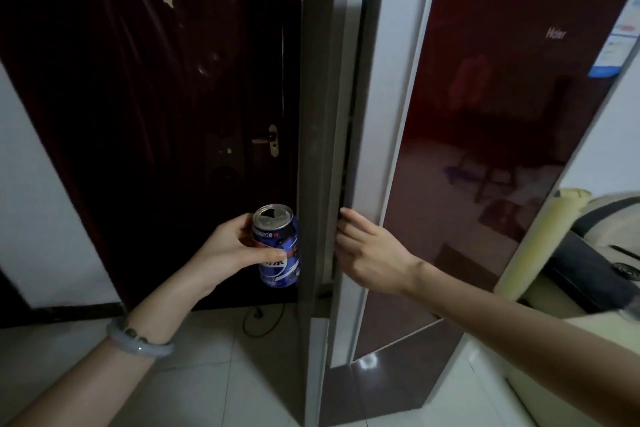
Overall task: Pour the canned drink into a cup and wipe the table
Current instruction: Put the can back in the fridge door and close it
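Note:
A blue drink can [278,246] with a silver top is upright in my left hand [235,246], whose fingers wrap its side; a pale bangle sits on that wrist. The can's mouth looks open. My right hand [370,253] rests on the left edge of the dark red fridge door [485,149], fingers curled around the edge into the narrow gap beside the grey fridge side. No cup, cloth or table is in view.
A dark brown door [156,97] with a brass handle [272,140] stands at left. A black cable [263,322] lies on the white tiled floor [207,374]. A cream and dark appliance [588,253] sits at right.

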`<state>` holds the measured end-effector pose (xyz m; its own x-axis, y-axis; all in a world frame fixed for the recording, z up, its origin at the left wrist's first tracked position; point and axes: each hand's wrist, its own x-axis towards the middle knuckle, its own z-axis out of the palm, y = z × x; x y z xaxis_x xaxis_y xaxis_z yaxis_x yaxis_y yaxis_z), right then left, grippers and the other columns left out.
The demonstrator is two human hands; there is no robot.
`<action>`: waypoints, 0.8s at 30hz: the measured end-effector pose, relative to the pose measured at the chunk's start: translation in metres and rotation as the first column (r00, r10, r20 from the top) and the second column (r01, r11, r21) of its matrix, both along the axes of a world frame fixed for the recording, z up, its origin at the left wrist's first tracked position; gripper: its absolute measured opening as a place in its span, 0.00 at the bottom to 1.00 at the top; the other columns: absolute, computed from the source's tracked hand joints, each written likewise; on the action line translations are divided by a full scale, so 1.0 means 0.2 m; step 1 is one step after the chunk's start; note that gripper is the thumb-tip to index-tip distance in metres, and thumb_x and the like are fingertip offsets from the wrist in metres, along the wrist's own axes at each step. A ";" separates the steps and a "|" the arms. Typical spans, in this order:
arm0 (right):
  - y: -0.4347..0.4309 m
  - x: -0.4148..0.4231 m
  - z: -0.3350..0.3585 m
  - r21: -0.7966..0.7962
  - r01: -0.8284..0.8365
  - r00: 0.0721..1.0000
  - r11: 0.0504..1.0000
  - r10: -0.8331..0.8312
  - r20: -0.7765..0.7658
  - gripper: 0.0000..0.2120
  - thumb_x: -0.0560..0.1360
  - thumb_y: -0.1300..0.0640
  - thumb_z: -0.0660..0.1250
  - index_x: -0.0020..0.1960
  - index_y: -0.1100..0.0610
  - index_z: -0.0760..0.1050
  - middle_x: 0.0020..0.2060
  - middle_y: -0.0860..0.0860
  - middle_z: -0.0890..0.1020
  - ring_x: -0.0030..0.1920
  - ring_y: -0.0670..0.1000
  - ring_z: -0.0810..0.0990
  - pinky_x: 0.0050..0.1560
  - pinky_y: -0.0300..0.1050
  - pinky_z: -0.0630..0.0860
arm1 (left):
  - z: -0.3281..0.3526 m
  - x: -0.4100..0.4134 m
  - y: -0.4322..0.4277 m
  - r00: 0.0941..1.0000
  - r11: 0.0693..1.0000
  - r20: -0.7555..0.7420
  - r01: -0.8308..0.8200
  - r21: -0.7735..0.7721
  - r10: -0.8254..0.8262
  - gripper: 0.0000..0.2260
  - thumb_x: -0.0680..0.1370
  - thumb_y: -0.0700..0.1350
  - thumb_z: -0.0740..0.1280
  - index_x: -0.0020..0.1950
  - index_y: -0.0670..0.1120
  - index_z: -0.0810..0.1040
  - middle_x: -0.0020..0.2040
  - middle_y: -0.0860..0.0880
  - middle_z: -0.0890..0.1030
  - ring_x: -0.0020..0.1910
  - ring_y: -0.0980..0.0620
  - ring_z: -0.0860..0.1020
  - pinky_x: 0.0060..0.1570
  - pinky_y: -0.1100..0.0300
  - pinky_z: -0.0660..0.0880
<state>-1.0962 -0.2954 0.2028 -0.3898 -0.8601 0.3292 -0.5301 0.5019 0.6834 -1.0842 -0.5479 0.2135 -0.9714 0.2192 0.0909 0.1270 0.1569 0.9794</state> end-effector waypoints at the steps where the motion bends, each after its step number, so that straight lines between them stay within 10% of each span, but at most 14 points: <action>1: 0.02 0.04 0.00 -0.012 -0.009 1.000 1.000 0.009 0.002 0.05 0.70 0.62 0.67 0.40 0.60 0.82 0.38 0.55 0.80 0.48 0.60 0.80 0.72 0.58 0.56 | 0.00 0.00 0.02 0.999 0.999 -0.006 0.032 -0.008 -0.032 0.23 0.63 0.34 0.77 0.55 0.46 0.78 0.49 0.51 0.84 0.49 0.55 0.82 0.42 0.70 0.76; 24: 0.52 0.95 -0.07 -0.171 0.238 0.970 0.956 -0.244 -0.015 0.08 0.75 0.61 0.65 0.43 0.58 0.83 0.45 0.53 0.83 0.59 0.53 0.75 0.72 0.53 0.60 | 0.04 0.18 0.60 0.783 0.778 -0.017 0.615 -0.132 -0.622 0.30 0.55 0.46 0.81 0.54 0.53 0.77 0.50 0.60 0.83 0.51 0.61 0.80 0.47 0.70 0.76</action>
<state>-0.9054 -0.1923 0.1890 -0.5642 -0.6739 0.4771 -0.3564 0.7200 0.5955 -1.0482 -0.4286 0.2216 -0.6173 0.7829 0.0775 0.2889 0.1339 0.9480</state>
